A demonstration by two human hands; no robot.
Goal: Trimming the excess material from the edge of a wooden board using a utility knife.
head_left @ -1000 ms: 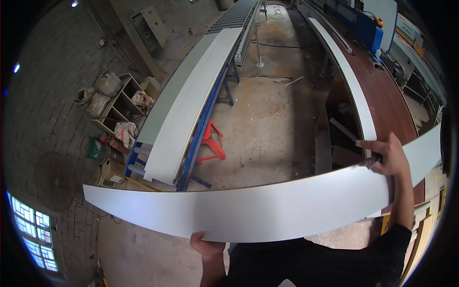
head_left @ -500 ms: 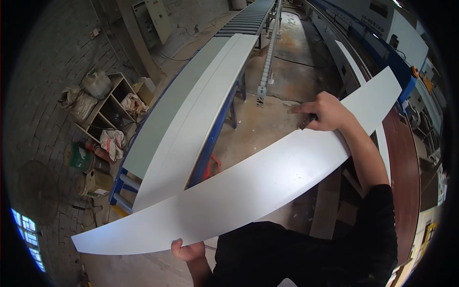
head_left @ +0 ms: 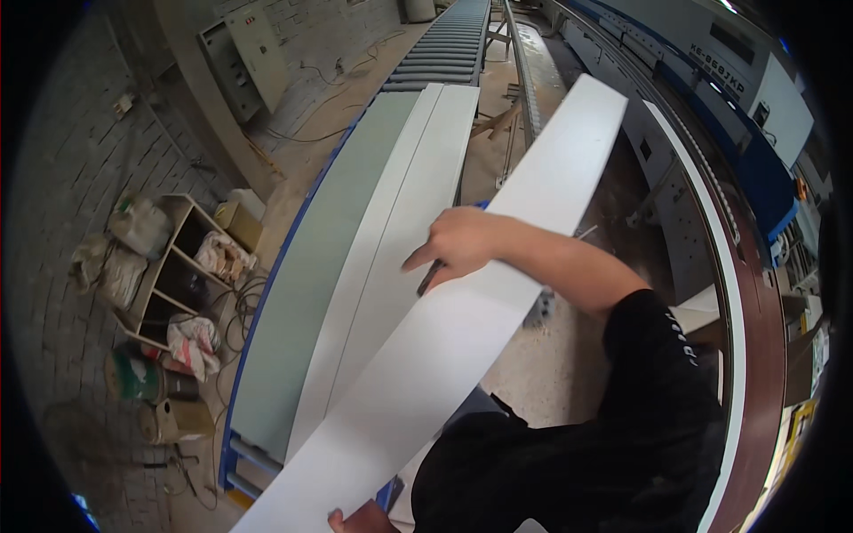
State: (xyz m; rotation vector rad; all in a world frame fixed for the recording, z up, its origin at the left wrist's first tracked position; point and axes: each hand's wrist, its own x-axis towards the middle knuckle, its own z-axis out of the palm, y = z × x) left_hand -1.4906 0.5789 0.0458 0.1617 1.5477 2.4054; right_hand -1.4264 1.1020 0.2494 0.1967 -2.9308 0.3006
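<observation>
A long white board [head_left: 444,346] is held at a slant across my front, from the lower left up toward the far right. My right hand [head_left: 460,244] grips its far edge, forearm lying across the top face. Between the fingers of that hand shows a small dark object [head_left: 430,277], its kind unclear. My left hand [head_left: 364,519], partly cut off by the lower edge of the view, holds the board's near edge with the thumb on top. Under and beyond the board, two white boards [head_left: 400,222] lie side by side on a grey-green panel [head_left: 324,266].
A blue-framed roller conveyor [head_left: 444,62] carries the panels and runs far ahead. On the right stands a long blue and white machine [head_left: 711,115], with a white strip [head_left: 724,266] along a brown surface [head_left: 755,355]. Shelves [head_left: 182,266] with bags and buckets stand left.
The held board has swung counterclockwise and moved left, over the conveyor's boards. Both hands keep their grip, the right hand moving left and my body turning with it.
</observation>
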